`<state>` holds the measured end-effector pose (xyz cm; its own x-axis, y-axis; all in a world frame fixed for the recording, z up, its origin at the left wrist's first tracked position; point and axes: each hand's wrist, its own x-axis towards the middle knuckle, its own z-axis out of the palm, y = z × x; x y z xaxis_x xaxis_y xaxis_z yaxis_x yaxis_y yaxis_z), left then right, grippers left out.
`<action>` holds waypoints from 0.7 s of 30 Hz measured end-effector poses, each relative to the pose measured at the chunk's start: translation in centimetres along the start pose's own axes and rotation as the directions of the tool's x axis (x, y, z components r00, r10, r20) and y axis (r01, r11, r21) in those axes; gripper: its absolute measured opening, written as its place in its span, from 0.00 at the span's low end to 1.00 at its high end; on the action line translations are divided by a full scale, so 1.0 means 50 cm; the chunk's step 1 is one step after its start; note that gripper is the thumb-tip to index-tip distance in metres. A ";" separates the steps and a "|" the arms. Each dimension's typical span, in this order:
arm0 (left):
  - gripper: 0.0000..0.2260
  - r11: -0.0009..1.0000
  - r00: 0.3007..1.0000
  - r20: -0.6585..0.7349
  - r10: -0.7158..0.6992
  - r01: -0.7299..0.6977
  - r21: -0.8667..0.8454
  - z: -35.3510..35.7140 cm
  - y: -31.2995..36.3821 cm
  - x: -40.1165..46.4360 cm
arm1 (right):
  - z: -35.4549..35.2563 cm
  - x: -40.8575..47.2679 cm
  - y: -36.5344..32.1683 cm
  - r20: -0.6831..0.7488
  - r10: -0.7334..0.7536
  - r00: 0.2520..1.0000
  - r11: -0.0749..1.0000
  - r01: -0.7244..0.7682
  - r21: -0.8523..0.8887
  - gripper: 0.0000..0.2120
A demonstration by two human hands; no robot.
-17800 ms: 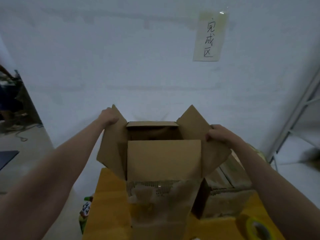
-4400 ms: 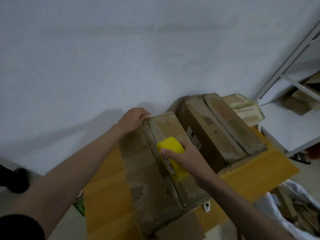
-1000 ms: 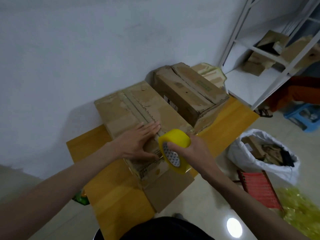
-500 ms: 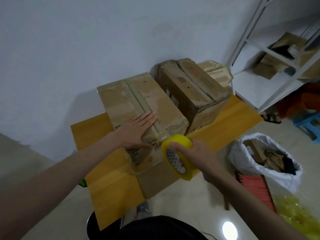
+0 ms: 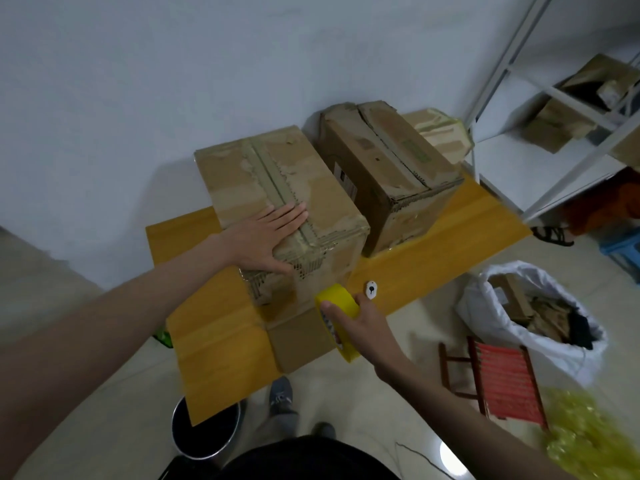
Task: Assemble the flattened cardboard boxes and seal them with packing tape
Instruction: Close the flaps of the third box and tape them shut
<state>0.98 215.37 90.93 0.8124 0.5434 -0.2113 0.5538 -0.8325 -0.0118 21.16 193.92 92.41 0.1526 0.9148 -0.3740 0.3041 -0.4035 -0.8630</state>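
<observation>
A closed cardboard box (image 5: 311,188) stands on the yellow wooden table (image 5: 214,337), with a taped seam along its top and down its near end. My left hand (image 5: 266,237) lies flat on the near end of the top, fingers straight, pressing beside the seam. My right hand (image 5: 360,323) grips a yellow roll of packing tape (image 5: 337,306) below the box's front face, at the table's near edge. A loose flap (image 5: 301,337) of the box hangs out over that edge.
A second closed box (image 5: 388,168) stands to the right, with a third (image 5: 440,133) behind it. A small white cutter (image 5: 371,289) lies on the table. A white shelf rack (image 5: 540,140), a white sack (image 5: 533,317), a red stool (image 5: 502,382) and a black bin (image 5: 204,434) surround the table.
My right hand has drawn the tape roll down from the box's top edge over its front face to the table's edge. My left hand stays pressed flat on the top.
</observation>
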 end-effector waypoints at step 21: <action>0.50 0.999 0.999 0.014 -0.048 0.048 -0.008 -0.007 0.006 0.001 | -0.130 0.320 0.130 0.402 0.245 0.882 0.968 -0.203 -0.146 0.20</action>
<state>1.27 215.18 91.28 0.7825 0.5808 -0.2244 0.5933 -0.8049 -0.0143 31.71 205.80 83.03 -0.1683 0.7154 -0.6782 0.4012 -0.5787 -0.7100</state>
